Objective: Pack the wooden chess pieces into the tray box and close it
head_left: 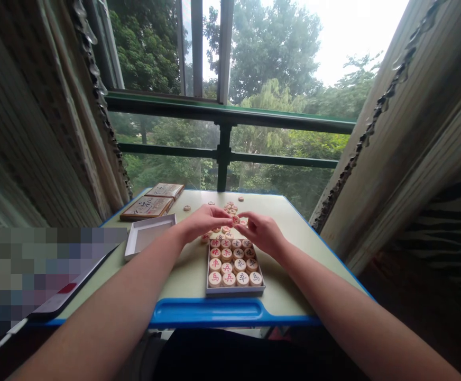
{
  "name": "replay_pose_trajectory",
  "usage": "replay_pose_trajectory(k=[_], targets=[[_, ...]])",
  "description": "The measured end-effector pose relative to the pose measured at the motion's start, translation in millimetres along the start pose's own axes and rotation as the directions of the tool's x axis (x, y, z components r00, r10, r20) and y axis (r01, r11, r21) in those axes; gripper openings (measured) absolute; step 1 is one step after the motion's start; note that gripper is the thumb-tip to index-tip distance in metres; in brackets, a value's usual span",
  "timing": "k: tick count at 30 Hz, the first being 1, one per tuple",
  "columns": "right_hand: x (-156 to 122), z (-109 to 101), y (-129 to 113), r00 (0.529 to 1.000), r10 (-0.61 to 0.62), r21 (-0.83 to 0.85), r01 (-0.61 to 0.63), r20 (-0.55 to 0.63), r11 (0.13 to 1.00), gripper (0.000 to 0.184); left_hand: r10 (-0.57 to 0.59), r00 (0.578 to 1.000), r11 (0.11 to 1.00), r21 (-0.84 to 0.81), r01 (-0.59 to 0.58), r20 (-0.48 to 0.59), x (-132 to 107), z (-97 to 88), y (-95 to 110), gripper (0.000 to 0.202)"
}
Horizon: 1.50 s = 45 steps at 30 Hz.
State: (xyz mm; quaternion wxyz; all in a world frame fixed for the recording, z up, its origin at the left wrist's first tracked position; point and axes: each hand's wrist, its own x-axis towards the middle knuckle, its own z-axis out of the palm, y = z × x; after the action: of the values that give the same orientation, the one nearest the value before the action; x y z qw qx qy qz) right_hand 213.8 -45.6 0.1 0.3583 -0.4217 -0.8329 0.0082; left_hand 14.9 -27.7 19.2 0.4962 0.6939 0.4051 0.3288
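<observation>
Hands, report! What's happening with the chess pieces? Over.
Left hand and right hand both pinching one chess piece. Tray of pieces right below. Loose pieces behind, nothing blocking.

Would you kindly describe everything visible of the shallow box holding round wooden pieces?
The shallow, pale grey rectangular box lies flat on the pale green table, near its blue front edge. Round wooden discs bearing red or dark characters fill it in rows of four. The left hand and right hand meet above its far end; contact cannot be told.
</observation>
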Motion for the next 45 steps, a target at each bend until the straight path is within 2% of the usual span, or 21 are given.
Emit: replay_pose_trajectory(k=[2, 7, 12, 14, 16, 18, 20, 23, 25, 33, 36, 41, 45], targets=[[-1, -1, -2, 1.000, -0.021, 0.030, 0.021, 0.012, 0.999, 0.037, -0.011, 1.000, 1.000, -0.006, 0.011, 0.009, -1, 0.8, 2, 0.031], [-2, -2, -6, 0.997, -0.068, 0.084, 0.065, 0.032, 0.994, 0.022, -0.019, 0.999, 1.000, 0.007, 0.019, 0.029, -1, -1.7, 3, 0.027], [-1, -3, -10, 0.999, -0.047, 0.100, 0.045, 0.026, 0.994, 0.019, -0.030, 0.998, 0.999, -0.017, 0.031, 0.059, 2, -5.0, -1, 0.030], [-1, -6, -15, 0.998, -0.025, 0.117, 0.018, 0.056, 0.993, 0.019, -0.016, 1.000, 0.995, -0.095, 0.015, -0.006, 5, -7.2, -4, 0.033], [-1, -11, -22, 0.989, -0.027, 0.131, 0.008, 0.148, 0.991, 0.018, 0.011, 0.988, 0.977, -0.210, -0.044, -0.152, 9, -11.6, -7, 0.038], [-1, -17, -29, 0.953, -0.056, 0.143, 0.013, 0.298, 0.990, 0.020, 0.013, 0.951, 0.948, -0.297, -0.110, -0.309, 13, -17.2, -10, 0.041], [-1, -23, -36, 0.894, -0.084, 0.159, 0.014, 0.440, 0.987, 0.022, -0.011, 0.919, 0.930, -0.343, -0.136, -0.393, 16, -21.8, -13, 0.041], [-1, -26, -44, 0.814, -0.090, 0.175, -0.014, 0.574, 0.984, 0.026, -0.036, 0.908, 0.923, -0.361, -0.129, -0.417, 18, -22.5, -15, 0.039], [-1, -27, -47, 0.791, -0.075, 0.162, -0.032, 0.608, 0.986, 0.027, -0.030, 0.909, 0.935, -0.334, -0.121, -0.415, 18, -19.7, -15, 0.037], [-2, -27, -51, 0.798, -0.031, 0.093, -0.032, 0.602, 0.995, 0.025, 0.019, 0.855, 0.936, -0.292, -0.198, -0.518, 17, -18.7, -10, 0.033], [-2, -28, -52, 0.786, -0.025, 0.099, -0.045, 0.617, 0.994, 0.024, 0.014, 0.855, 0.942, -0.280, -0.185, -0.518, 15, -19.1, -8, 0.032], [0, -30, -52, 0.779, 0.001, 0.083, -0.068, 0.628, 0.994, 0.027, 0.061, 0.903, 0.973, -0.177, -0.149, -0.425, 15, -16.7, -12, 0.033], [1, -31, -50, 0.776, -0.004, 0.095, -0.072, 0.630, 0.993, 0.026, 0.085, 0.926, 0.984, -0.112, -0.135, -0.367, 16, -16.2, -15, 0.033]])
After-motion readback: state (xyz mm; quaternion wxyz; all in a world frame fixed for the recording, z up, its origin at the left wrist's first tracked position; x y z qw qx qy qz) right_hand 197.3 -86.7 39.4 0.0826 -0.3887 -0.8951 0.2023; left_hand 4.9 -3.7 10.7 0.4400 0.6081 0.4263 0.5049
